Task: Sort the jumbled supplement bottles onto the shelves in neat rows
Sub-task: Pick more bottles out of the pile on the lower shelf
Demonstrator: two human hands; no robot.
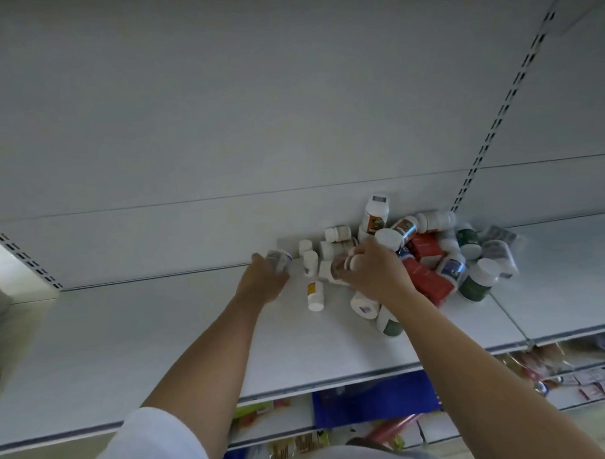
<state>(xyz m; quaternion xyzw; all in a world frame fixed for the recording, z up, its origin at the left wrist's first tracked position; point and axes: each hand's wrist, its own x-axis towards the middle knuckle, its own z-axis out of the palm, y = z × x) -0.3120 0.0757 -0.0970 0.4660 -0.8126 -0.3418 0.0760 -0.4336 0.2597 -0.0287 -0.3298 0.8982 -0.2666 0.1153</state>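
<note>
Lying jumbled, white-capped bottles (432,259) crowd the shelf (161,337).

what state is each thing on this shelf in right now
left hand: grips a clear bottle
right hand: grips a white-capped bottle
orange-label bottle: lying on its side
tall white bottle: propped against the back wall
bottle pile: jumbled, not in rows

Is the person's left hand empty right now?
No, the left hand grips a small pale plastic bottle at the back of the white metal shelf, close to the rear panel.
</note>
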